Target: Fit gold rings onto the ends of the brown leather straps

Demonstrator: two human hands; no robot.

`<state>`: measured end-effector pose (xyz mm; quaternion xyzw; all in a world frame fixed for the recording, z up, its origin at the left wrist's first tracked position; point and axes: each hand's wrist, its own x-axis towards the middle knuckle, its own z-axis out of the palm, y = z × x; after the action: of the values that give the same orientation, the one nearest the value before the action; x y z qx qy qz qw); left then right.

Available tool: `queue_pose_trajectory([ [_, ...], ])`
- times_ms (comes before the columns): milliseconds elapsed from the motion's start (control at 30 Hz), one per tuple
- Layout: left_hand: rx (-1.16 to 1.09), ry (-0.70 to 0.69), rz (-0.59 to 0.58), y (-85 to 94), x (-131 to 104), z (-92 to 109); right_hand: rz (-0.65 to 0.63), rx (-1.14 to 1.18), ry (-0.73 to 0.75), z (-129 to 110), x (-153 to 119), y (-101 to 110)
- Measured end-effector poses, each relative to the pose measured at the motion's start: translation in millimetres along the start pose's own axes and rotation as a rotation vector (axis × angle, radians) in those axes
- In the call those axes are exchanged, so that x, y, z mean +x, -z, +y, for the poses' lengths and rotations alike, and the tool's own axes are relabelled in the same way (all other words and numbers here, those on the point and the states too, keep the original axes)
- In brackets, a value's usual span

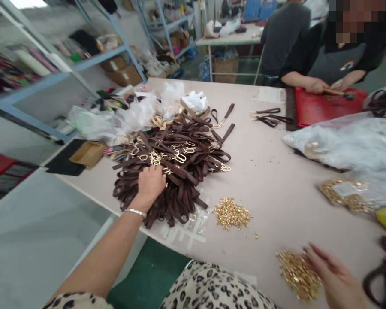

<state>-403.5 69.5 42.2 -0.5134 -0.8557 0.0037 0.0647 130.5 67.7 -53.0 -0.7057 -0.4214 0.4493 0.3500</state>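
My left hand (151, 184), with a bracelet at the wrist, is on a large heap of dark brown wrist straps (186, 193). Its fingers are curled down over the straps beside a cluster of gold clasps (180, 156); the fingertips are hidden. At the lower right, my right hand (337, 277) is beside a pile of small gold metal fittings (297, 274). Its fingers are stretched out and slightly blurred, touching the pile's edge, with nothing visible held. A second pile of small gold fittings (232, 213) lies between the hands, near the strap heap.
Several finished-looking straps (270, 116) lie apart farther back. Clear plastic bags (347, 141) and a bag of gold fittings (344, 193) crowd the right side. Behind the heap are more plastic bags (131, 113). Across the table, a co-worker's hands (318, 86) hold a tool over a red board (328, 107).
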Motion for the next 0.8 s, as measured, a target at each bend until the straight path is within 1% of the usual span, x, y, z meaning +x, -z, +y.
queue_pose_trajectory([
  [33,0.018,-0.012,-0.025,-2.6,1,-4,-0.071,-0.077,0.036,4,-10,-14],
  [67,0.046,-0.035,-0.048,-5.2,3,-8,-0.155,-0.162,0.117,8,-20,-29],
  [100,0.079,-0.068,-0.064,-7.8,3,-12,-0.232,-0.246,0.234,11,-29,-44],
  [167,0.14,-0.144,-0.064,-12.4,3,-19,-0.304,-0.374,0.452,15,-42,-68],
  [200,0.155,-0.177,-0.05,-14.3,3,-23,-0.308,-0.42,0.505,16,-45,-77],
  [267,0.133,-0.217,-0.01,-17.6,0,-28,-0.274,-0.48,0.5,17,-45,-86],
  [367,0.049,-0.236,0.026,-21.7,-2,-35,-0.228,-0.539,0.43,15,-35,-90],
  [433,0.014,-0.235,0.04,-23.7,-3,-38,-0.24,-0.595,0.421,13,-27,-91],
  [533,-0.07,-0.224,0.066,-23.2,-2,-40,-0.296,-0.697,0.469,10,-22,-96],
  [567,-0.132,-0.212,0.078,-21.1,-2,-40,-0.306,-0.725,0.493,9,-23,-97],
  [633,-0.335,-0.162,0.089,-13.7,-3,-39,-0.312,-0.755,0.526,9,-25,-98],
  [700,-0.531,-0.102,0.09,-2.8,-5,-37,-0.321,-0.727,0.525,11,-26,-97],
  [733,-0.584,-0.08,0.094,3.4,-6,-35,-0.328,-0.692,0.502,13,-25,-95],
  [800,-0.618,-0.057,0.111,15.8,-9,-31,-0.331,-0.604,0.401,18,-21,-91],
])
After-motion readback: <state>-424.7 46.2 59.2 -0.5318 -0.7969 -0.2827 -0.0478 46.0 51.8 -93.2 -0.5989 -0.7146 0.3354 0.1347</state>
